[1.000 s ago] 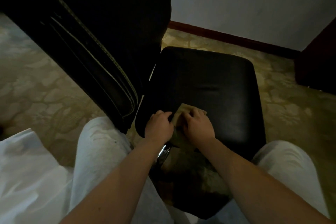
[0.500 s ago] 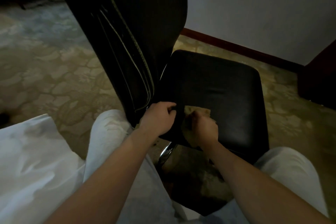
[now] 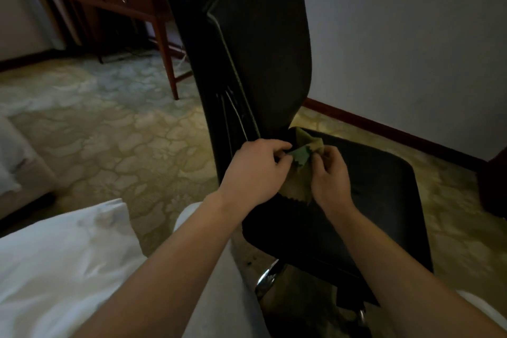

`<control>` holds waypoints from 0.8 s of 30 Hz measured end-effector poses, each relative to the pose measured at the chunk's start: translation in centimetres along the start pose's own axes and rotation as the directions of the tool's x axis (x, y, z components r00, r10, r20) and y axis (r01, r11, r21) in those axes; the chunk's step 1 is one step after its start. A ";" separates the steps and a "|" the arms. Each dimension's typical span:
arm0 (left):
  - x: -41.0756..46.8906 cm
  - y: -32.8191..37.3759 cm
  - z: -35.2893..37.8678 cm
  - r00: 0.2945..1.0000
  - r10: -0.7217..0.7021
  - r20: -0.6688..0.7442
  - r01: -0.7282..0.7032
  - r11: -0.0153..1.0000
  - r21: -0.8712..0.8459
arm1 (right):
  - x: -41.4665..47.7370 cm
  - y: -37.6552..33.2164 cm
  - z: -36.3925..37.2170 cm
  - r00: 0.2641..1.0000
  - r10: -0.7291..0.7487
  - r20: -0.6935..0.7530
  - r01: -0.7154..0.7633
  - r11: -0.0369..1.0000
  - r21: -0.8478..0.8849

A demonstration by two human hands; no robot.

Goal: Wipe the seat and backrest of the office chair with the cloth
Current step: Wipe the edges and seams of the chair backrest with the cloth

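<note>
Cloth (image 3: pixel 303 149), olive-green with a zigzag-cut edge, is held up between both hands over the rear of the seat (image 3: pixel 384 200), right where it meets the foot of the backrest (image 3: pixel 263 49). The left hand (image 3: pixel 255 170) pinches one upper corner between thumb and curled fingers. The right hand (image 3: pixel 332 175) grips the opposite edge, fingers curled in. The fabric is bunched and partly folded between them; its lower edge droops toward the black cushion, though whether it touches cannot be told.

This looks like regripping or refolding before a stroke, not wiping itself. The relation that counts is the backrest's lie. It rises directly beyond and above the hands, its long axis running upward with a slight tilt, and its piped side edge is just beside the left hand. That hand is the nearer one for an upward pass. The seat spreads away under and to the right of the right hand, so a pass there suits that hand better.
</note>
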State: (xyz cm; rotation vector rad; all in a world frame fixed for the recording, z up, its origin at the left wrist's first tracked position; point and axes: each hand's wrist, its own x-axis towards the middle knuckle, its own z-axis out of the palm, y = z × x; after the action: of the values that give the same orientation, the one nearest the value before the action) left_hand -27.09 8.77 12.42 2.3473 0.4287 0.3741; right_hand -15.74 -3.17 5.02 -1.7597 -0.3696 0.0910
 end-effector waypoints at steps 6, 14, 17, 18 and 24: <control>0.2 1.6 -4.7 0.995 0.022 -0.096 -0.023 1.000 -0.012 | 0.7 -5.7 0.8 0.999 -0.036 0.037 0.031 0.992 0.120; -0.3 0.5 -9.2 0.941 -0.031 -0.337 -0.029 0.984 -0.173 | 0.7 -12.7 4.1 0.968 -0.229 0.103 0.213 0.966 0.145; -0.4 0.1 -10.3 0.887 -0.086 -0.453 -0.036 0.966 -0.254 | 0.1 -14.0 5.4 0.917 -0.379 0.120 0.366 0.923 0.118; -0.5 -0.1 -10.6 0.877 -0.111 -0.467 -0.034 0.956 -0.290 | -0.2 -14.2 5.6 0.894 -0.429 0.128 0.419 0.903 0.099; 0.2 -0.6 -12.0 0.831 -0.116 -0.544 -0.072 0.947 -0.312 | 0.0 -14.2 6.2 0.760 -0.611 0.224 0.632 0.774 -0.032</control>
State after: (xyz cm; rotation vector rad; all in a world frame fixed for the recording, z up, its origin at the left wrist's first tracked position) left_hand -31.56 16.41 20.52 1.8798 0.6139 1.0530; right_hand -20.10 5.12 17.32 -1.6472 -1.1167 -0.2382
